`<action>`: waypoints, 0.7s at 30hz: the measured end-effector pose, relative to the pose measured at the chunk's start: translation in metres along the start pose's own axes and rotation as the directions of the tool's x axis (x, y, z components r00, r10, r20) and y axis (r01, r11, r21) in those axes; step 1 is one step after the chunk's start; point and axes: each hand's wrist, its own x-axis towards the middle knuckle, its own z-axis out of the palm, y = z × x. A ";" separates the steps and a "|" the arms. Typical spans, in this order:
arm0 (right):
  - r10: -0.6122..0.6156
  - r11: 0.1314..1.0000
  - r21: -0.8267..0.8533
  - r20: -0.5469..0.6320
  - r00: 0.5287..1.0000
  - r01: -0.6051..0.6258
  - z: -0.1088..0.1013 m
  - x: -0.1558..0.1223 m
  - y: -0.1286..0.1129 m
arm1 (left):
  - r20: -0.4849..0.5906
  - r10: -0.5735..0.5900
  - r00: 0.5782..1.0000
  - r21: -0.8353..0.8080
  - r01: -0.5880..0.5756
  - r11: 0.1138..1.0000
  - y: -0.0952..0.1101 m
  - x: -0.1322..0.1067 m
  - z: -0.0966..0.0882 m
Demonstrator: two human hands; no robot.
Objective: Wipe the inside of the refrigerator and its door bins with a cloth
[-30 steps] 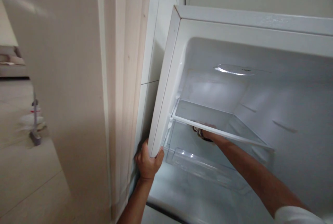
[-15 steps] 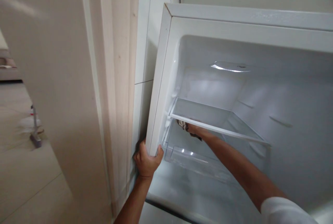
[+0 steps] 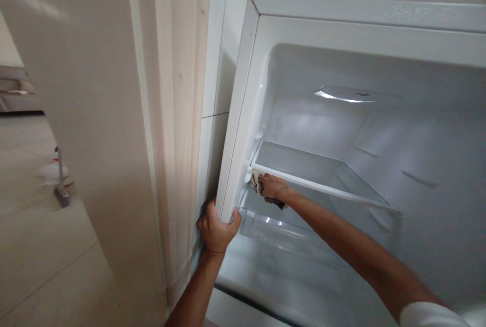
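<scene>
My left hand (image 3: pixel 218 227) is wrapped round the left front edge of a white refrigerator (image 3: pixel 238 114), thumb on the inner side and fingers on the outer. Inside the compartment, my right hand (image 3: pixel 272 187) grips a crumpled light and dark cloth (image 3: pixel 256 180). The cloth is against or close to the left inner wall, just below the front rim of a glass shelf (image 3: pixel 299 157); contact cannot be made out fully. Lower down sits a clear plastic drawer (image 3: pixel 284 231), partly behind my right forearm.
A lamp cover (image 3: pixel 343 95) juts from the compartment's ceiling. Left of the refrigerator stand a tiled wall (image 3: pixel 217 79) and a wooden door frame (image 3: pixel 182 114). Past it, a broom-like tool (image 3: pixel 61 193) rests on the tiled floor (image 3: pixel 41 256).
My right hand and the cloth have come forward from beneath the shelf to its front left corner. My left hand keeps its hold; the view has shifted slightly.
</scene>
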 end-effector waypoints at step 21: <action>-0.114 0.977 -0.201 -0.186 0.976 0.076 -0.045 -0.128 -0.033 | 0.188 -0.258 0.948 0.025 0.258 0.966 -0.005 -0.002 0.008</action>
